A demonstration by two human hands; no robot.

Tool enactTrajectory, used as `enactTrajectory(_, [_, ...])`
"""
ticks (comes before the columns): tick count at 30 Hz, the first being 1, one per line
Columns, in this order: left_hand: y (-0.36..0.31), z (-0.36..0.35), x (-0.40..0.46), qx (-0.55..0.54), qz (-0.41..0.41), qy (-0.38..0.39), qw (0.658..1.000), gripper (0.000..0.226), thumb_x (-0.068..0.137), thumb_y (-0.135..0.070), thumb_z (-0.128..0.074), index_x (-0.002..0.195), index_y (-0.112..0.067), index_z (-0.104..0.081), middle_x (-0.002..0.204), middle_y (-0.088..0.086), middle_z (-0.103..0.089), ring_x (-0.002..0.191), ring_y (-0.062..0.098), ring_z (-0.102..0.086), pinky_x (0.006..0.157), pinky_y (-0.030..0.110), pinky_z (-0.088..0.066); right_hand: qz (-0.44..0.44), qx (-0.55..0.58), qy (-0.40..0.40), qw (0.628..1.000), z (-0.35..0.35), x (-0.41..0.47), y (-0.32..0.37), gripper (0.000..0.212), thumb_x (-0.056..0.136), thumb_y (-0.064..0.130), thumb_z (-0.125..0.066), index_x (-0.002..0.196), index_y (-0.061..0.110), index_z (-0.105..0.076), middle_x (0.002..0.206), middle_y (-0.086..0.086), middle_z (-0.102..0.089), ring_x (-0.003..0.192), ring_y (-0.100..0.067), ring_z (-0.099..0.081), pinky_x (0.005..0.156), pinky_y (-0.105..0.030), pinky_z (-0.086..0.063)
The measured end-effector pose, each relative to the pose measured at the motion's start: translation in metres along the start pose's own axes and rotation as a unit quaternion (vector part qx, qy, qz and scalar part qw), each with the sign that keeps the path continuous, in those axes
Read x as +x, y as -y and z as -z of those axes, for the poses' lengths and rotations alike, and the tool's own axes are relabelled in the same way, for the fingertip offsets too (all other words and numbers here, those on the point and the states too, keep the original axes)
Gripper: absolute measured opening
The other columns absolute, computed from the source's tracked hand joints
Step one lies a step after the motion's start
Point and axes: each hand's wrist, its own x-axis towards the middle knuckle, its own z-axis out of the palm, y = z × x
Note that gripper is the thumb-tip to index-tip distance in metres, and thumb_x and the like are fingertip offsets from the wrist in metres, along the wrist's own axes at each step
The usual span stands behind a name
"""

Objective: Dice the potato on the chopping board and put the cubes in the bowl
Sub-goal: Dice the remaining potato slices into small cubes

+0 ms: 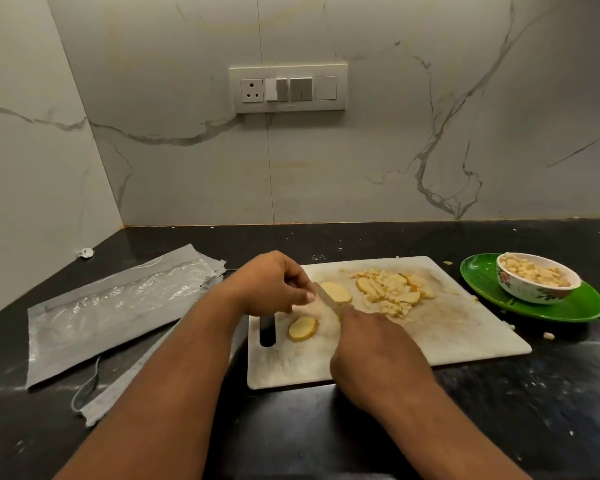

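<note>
My R hand is gripping the knife by its handle, fingers curled round it; blade is angling up-left across the chopping board. My L hand is curling over the blade tip near the board's left edge; can't tell if the fingers are pinching the blade or a potato piece.

One potato slice is lying just beside the blade on its far side, a second slice is lying nearer the front-left corner, by the board's handle slot. Pile of cut potato pieces is sitting toward the board's back edge, center-right.

Floral bowl, w/ cubes inside, is standing on a green plate off the board's right edge. A few stray bits are lying on the black countertop near the plate. Plastic packet is lying on grey cloth, off the board's left.
</note>
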Motion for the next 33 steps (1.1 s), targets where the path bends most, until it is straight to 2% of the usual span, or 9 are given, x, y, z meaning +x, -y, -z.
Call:
enactTrajectory(3, [-0.003,0.005,-0.005,0.08,0.009,0.082,0.993,0.029,0.072,-0.042,-0.092,0.096,-0.031,-0.079,0.086,-0.012,-0.077,0.084,0.006,-0.071,0.075,0.022,-0.054,-0.012,-0.016,-0.016,1.0,0.001,-0.008,-0.014,0.056,0.09,0.016,-0.042,0.146,0.022,-0.038,0.127,-0.005,-0.06,0.111,-0.024,-0.056,0.086,-0.033,-0.045])
enactTrajectory(6, [-0.005,0.005,-0.006,0.133,0.024,0.116,0.984,0.047,0.063,-0.047,-0.096,0.103,-0.033,-0.076,0.09,-0.013,-0.076,0.087,0.006,-0.07,0.078,0.025,-0.053,-0.023,-0.025,-0.018,0.999,0.003,-0.016,-0.022,0.064,0.091,0.013,-0.04,0.154,0.018,-0.028,0.13,-0.005,-0.058,0.113,-0.025,-0.055,0.089,-0.033,-0.044])
enactTrajectory(12, [-0.005,0.003,-0.005,0.125,0.022,0.114,0.985,0.039,0.068,-0.038,-0.096,0.101,-0.031,-0.075,0.08,-0.013,-0.076,0.078,0.007,-0.071,0.081,0.03,-0.058,-0.001,-0.006,-0.022,1.0,0.006,-0.015,-0.011,0.067,0.096,0.017,-0.039,0.158,0.023,-0.015,0.136,-0.005,-0.054,0.116,-0.022,-0.053,0.093,-0.033,-0.044])
enactTrajectory(17, [-0.007,-0.002,-0.002,0.112,0.009,0.11,0.988,0.039,0.073,-0.035,-0.094,0.106,-0.033,-0.074,0.09,-0.01,-0.075,0.085,0.009,-0.071,0.081,0.028,-0.057,-0.019,-0.014,0.012,1.0,0.004,0.001,-0.019,0.067,0.093,0.017,-0.044,0.156,0.024,-0.022,0.139,-0.004,-0.053,0.12,-0.023,-0.051,0.097,-0.034,-0.044])
enactTrajectory(20, [-0.006,-0.007,0.001,0.092,-0.012,0.094,0.991,0.041,0.078,-0.033,-0.091,0.114,-0.036,-0.073,0.096,-0.012,-0.073,0.088,0.008,-0.069,0.085,0.029,-0.057,-0.039,-0.038,-0.004,0.999,0.009,-0.002,-0.042,0.069,0.088,0.014,-0.045,0.154,0.023,-0.028,0.132,-0.003,-0.057,0.114,-0.023,-0.053,0.093,-0.034,-0.044])
enactTrajectory(24, [-0.007,-0.017,0.007,0.069,-0.047,0.045,0.996,0.037,0.085,-0.029,-0.085,0.118,-0.038,-0.073,0.099,-0.017,-0.072,0.086,0.004,-0.066,0.086,0.028,-0.057,-0.053,-0.045,-0.029,0.997,0.008,-0.008,-0.054,0.071,0.089,0.014,-0.042,0.156,0.025,-0.022,0.129,-0.001,-0.059,0.108,-0.022,-0.053,0.086,-0.032,-0.041])
enactTrajectory(29, [-0.002,-0.025,0.012,0.055,-0.044,-0.018,0.997,0.038,0.085,-0.037,-0.084,0.121,-0.037,-0.073,0.097,-0.019,-0.07,0.087,0.002,-0.063,0.077,0.019,-0.05,-0.042,-0.015,-0.051,0.998,0.006,-0.009,-0.051,0.069,0.092,0.017,-0.04,0.158,0.028,-0.021,0.129,0.0,-0.059,0.104,-0.021,-0.052,0.08,-0.031,-0.037])
enactTrajectory(33, [-0.002,-0.031,0.018,0.088,-0.034,-0.037,0.995,0.029,0.087,-0.045,-0.081,0.114,-0.038,-0.078,0.103,-0.018,-0.072,0.089,0.007,-0.061,0.078,0.023,-0.05,-0.004,0.006,-0.056,0.998,0.016,-0.006,-0.039,0.063,0.096,0.021,-0.038,0.157,0.031,-0.027,0.138,0.004,-0.056,0.116,-0.018,-0.051,0.092,-0.031,-0.042])
